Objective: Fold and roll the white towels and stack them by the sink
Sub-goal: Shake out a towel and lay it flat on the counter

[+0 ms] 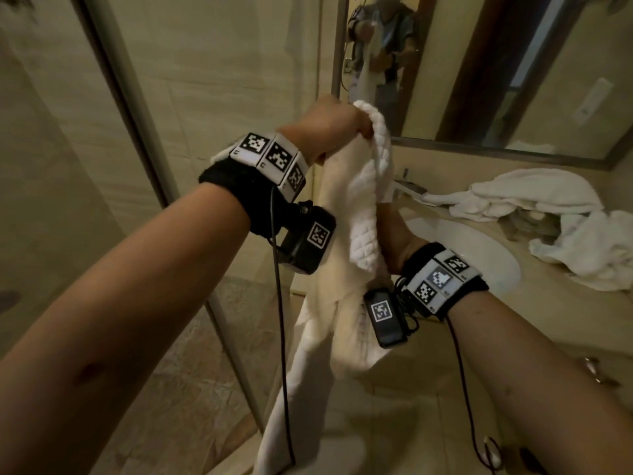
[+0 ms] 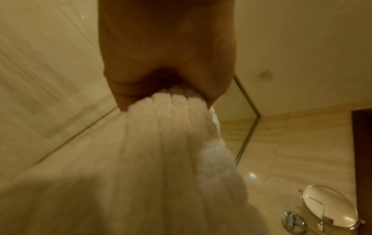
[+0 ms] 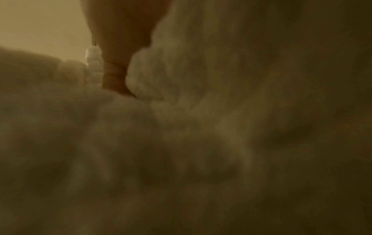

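- Nearest to me, at about 6 o'clock, the loose tail of the held towel [image 1: 308,354] hangs way down toward the floor, nowhere near the bench yet.
- My right hand [image 1: 394,238] is around 4 o'clock from centre, buried in the towel's middle. The right wrist view shows one finger [image 3: 114,76] pushed into the folds, but it's too blurry and dark to say if it's really clamped, so I can't tell on that one.
- My left hand [image 1: 339,128] is higher, roughly 12 o'clock from the right one, fingers curled tight round a bunched top corner. The left wrist view shows the cloth squeezed out of the fist.
- Past that at 2 o'clock is the sink [image 1: 479,248] set in the bench [image 1: 582,310], with the tap [image 1: 407,186] behind it.
- Furthest, around 3 o'clock, the other towels [image 1: 534,197] lie crumpled on the bench, not folded or rolled.
- Worries: I reckon the dangling tail could drag on the floor or dip in the basin when I lower it. The bunched grip means no clean edge, so the fold may come out crooked. The wrist cable [image 1: 281,337] hanging next to the cloth might snag.
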